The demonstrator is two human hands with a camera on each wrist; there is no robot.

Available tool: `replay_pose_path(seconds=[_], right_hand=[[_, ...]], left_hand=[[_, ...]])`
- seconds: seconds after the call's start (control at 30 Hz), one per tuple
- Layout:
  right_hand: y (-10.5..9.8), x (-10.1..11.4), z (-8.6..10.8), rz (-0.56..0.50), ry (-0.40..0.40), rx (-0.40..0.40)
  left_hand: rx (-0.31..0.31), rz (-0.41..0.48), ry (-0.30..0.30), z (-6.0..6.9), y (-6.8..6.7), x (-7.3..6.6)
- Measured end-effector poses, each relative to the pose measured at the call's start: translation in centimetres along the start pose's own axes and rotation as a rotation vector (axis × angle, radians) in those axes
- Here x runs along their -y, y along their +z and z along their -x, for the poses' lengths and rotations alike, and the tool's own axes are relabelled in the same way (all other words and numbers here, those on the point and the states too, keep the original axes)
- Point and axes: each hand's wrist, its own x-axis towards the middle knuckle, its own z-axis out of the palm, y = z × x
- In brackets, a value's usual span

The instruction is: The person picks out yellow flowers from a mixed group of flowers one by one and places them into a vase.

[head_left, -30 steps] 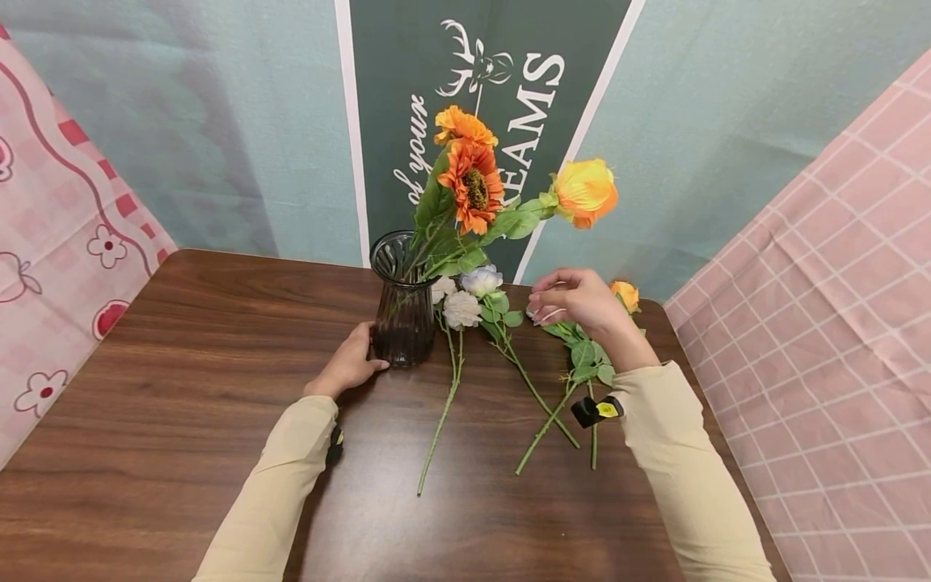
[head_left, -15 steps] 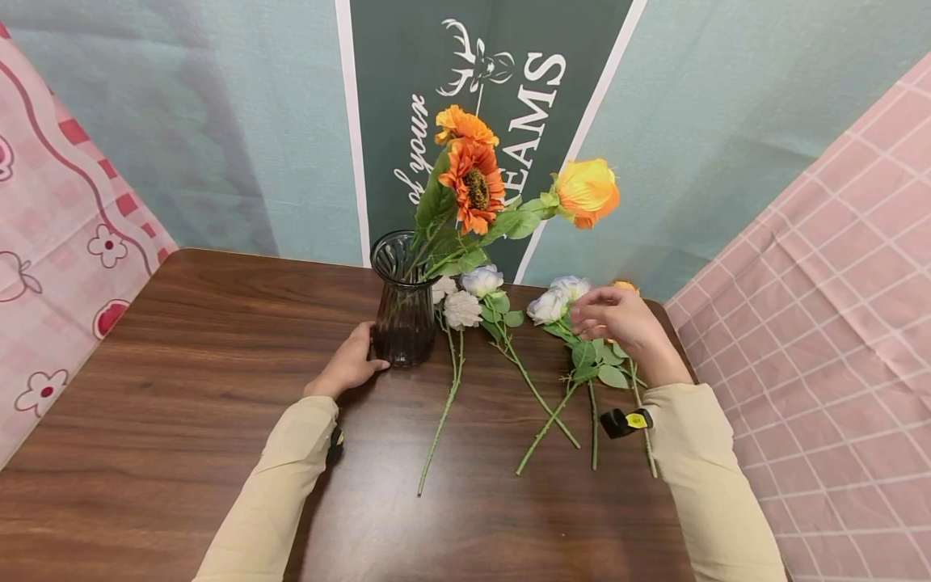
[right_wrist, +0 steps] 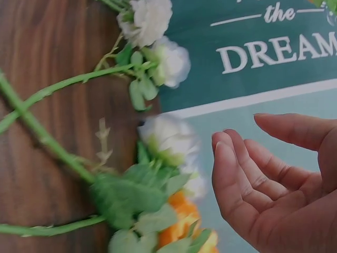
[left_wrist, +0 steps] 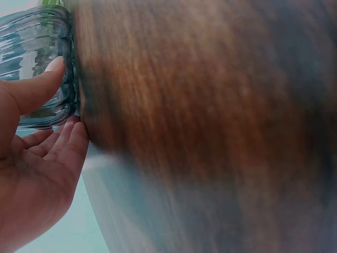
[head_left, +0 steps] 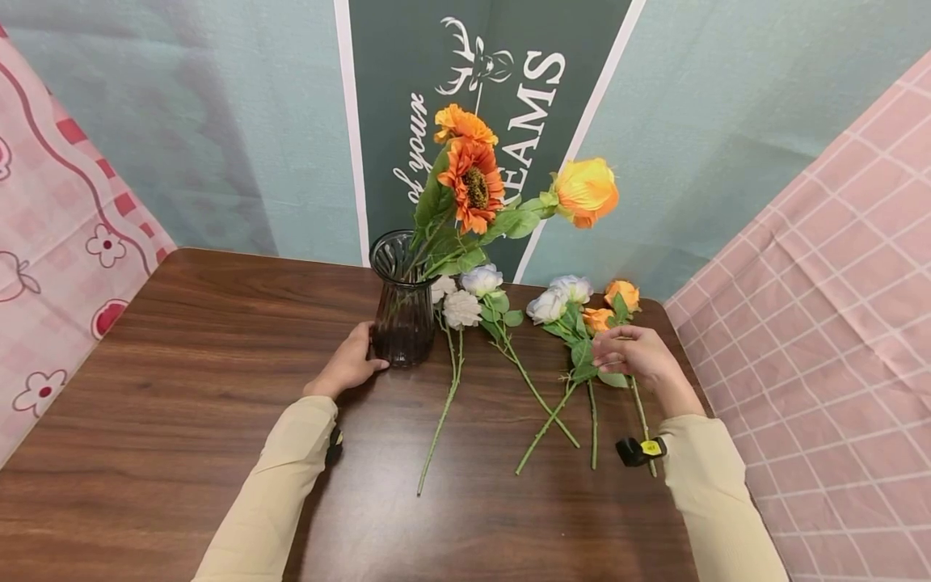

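Observation:
A dark, see-through ribbed glass vase (head_left: 402,327) stands upright on the table, holding two orange sunflower-like flowers (head_left: 474,186) and an orange-yellow rose (head_left: 584,192). My left hand (head_left: 349,364) holds the vase low on its left side. In the left wrist view the thumb lies on one side of the glass and the fingers on the other. My right hand (head_left: 640,360) hovers over the leaves of the right-hand flowers, loosely bent, with nothing in it. Beneath and beyond it lie white-blue roses (head_left: 556,301) and orange flowers (head_left: 618,297); part of their leaves is hidden by the hand.
Beside the vase lie a stem with whitish blooms (head_left: 461,310) and a pale blue-white rose (head_left: 482,280). Their green stems point towards the front of the brown table (head_left: 218,364). A pink checked cloth (head_left: 822,339) borders the right, and a printed backdrop (head_left: 291,145) the back.
My right hand has moved right and towards me, away from the white-blue roses, uncovering them and the orange flowers. The left hand and vase have stayed put.

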Motion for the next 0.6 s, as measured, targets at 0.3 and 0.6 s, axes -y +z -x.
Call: replay_pose_path(seconds=[0.3, 0.6], right_hand=[[0.5, -4.9, -0.2, -0.023, 0.056, 0.016], [1.8, -8.1, -0.7, -0.057, 0.123, 0.016]], left_hand=[[0.004, -0.004, 0.000, 0.1, -0.1, -0.1], [0.006, -0.004, -0.005, 0.0, -0.1, -0.1]])
